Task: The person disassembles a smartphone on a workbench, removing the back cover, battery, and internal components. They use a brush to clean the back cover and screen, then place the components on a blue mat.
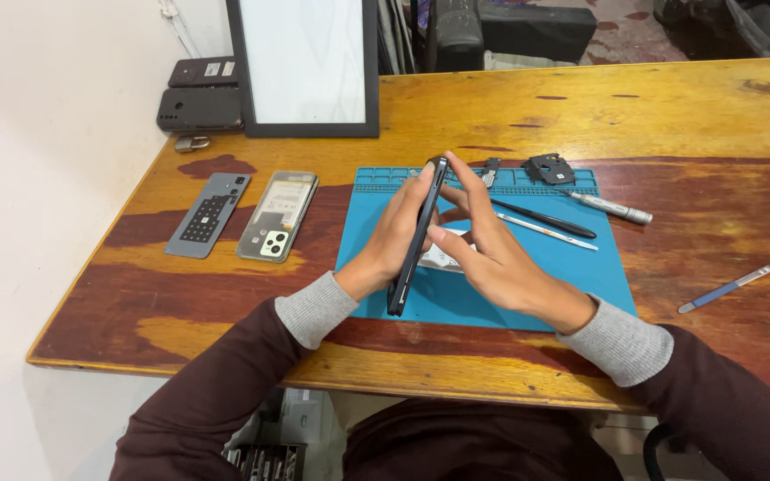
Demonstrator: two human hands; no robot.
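The phone (416,236) stands on edge above the blue mat (581,267), near the table's (670,116) front. The left hand (394,240) grasps its left face; the right hand (483,254) pinches the right face with fingertips. It is probably thin, stiff, smooth and fragile: grip along the edges, not the glass.

A black-framed white screen (307,61) stands far beyond the gripped phone, at the table's back edge. Left of it lie two dark phones, the upper bearing small pale labels (218,69).
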